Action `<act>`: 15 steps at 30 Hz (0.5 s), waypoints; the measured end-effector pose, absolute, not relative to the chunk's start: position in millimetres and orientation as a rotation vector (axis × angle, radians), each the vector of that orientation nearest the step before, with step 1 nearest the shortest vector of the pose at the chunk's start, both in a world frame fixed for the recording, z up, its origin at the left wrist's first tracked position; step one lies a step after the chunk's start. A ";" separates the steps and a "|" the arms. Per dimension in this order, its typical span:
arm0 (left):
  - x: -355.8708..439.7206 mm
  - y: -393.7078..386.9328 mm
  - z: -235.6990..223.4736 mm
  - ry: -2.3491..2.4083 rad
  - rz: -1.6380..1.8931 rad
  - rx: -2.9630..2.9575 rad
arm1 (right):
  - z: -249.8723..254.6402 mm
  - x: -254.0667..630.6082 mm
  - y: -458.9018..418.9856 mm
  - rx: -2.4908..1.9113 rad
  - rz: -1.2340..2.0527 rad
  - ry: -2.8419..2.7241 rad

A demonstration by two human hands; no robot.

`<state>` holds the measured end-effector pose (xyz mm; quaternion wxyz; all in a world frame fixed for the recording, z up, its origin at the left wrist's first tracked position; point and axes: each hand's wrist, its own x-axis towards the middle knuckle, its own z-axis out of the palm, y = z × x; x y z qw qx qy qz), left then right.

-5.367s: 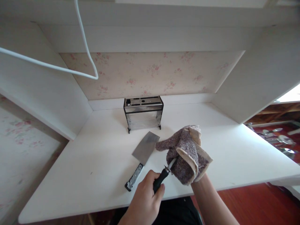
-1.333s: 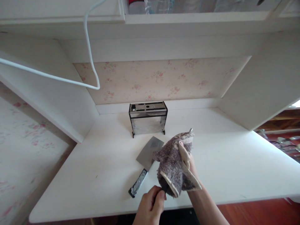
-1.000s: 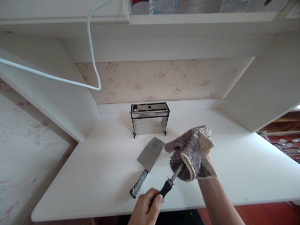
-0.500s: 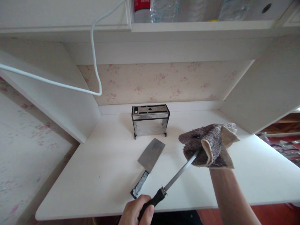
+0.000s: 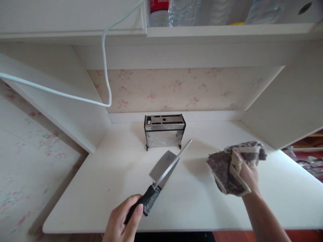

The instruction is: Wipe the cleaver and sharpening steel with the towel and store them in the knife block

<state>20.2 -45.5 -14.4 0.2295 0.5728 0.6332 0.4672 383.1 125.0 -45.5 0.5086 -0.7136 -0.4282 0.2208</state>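
Note:
My left hand (image 5: 123,216) is closed round the black handle of a sharpening steel (image 5: 174,162), whose metal rod points up and to the right. Below the rod a cleaver (image 5: 163,164) lies flat on the white table, its worn dark handle partly hidden behind the steel's handle. On the right, my right hand (image 5: 249,174) grips a brown-grey cloth (image 5: 223,168) with a beige edge, held above the table and apart from the steel. Behind the cleaver stands a metal knife block (image 5: 165,131) with slots in its top.
The white table (image 5: 83,201) has side panels left and right and flowered wallpaper behind. A white cable (image 5: 107,74) hangs in front at upper left. Plastic bottles (image 5: 183,11) stand on the shelf overhead. Shiny metal items (image 5: 308,164) show beyond the right edge.
The sharpening steel has come out of the cloth and moved left, over the cleaver. My right hand with the cloth has moved right, away from the steel. The view has shifted slightly.

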 end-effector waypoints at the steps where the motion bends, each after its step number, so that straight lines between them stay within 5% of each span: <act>1: 19.3 -44.9 -9.8 1.758 1.322 1.548 | -48.4 376.7 120.9 -1.752 0.582 -1.010; 8: -3.6 -42.7 3.9 1.928 1.457 1.502 | -73.1 336.7 104.1 -2.081 0.613 -1.765; 15: -50.1 -50.1 -28.0 2.063 1.291 2.015 | -87.2 331.6 111.2 -1.937 0.519 -2.041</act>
